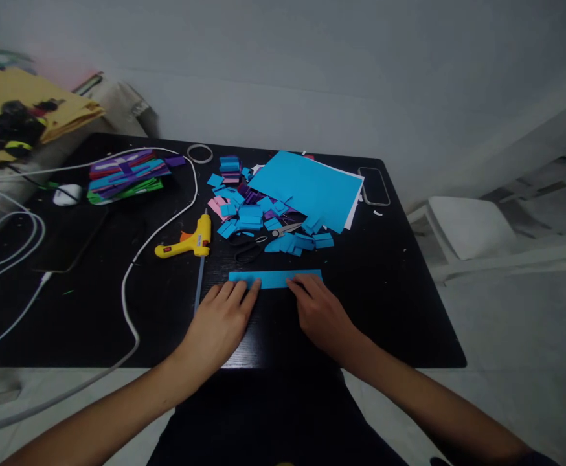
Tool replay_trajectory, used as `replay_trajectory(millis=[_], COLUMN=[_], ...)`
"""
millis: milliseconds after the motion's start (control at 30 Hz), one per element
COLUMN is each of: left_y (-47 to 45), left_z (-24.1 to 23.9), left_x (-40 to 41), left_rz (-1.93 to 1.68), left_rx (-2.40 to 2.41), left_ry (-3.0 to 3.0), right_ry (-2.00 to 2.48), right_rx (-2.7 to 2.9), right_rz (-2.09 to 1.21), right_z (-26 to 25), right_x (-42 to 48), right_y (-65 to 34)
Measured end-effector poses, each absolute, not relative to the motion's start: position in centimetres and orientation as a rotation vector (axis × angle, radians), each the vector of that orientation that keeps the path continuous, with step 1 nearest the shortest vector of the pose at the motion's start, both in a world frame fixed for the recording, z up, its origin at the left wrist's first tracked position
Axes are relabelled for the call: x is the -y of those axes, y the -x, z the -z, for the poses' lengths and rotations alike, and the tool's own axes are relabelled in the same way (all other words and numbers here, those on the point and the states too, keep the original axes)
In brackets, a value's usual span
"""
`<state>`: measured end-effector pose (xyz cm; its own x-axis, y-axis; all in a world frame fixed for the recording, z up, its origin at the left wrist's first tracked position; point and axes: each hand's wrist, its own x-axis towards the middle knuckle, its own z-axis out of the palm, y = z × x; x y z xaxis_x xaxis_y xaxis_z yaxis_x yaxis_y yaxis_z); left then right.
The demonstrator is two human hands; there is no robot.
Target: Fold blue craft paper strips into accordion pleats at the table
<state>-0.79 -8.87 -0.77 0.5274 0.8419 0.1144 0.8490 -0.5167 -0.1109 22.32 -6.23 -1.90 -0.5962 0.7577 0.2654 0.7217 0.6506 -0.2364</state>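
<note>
A long blue paper strip lies crosswise on the black table near me. My left hand rests at its left part, fingers stretched and slightly apart, tips pressing on the paper. On the right part, my right hand has bent fingers close together on the strip; its thumb is hidden. Just beyond the strip are scissors with dark handles, partly among small folded blue paper pieces. A yellow glue gun lies left of them, a grey glue-stick-like rod running down from it toward my left wrist.
Large blue sheets lie behind the pieces, beside a phone-like rectangle. Bundled coloured paper and a tape-like ring sit at the back left. A white cable crosses the left side near a dark phone.
</note>
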Motion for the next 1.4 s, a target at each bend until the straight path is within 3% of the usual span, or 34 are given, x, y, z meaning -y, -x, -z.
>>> replay_trajectory(millis=[1033,1400], left_y=[1.4,1.5], left_z=[1.6,1.9], left_x=[9.8,9.9], left_rz=[0.288,0.252], left_rx=[1.618,1.604], left_ry=[2.581,2.564], right_ry=[1.466,1.174], right_rx=[2.377,2.592], right_rz=[0.025,-0.436], right_z=[2.2,2.7], right_x=[7.8,8.1], right_y=[-24.5,-16.9])
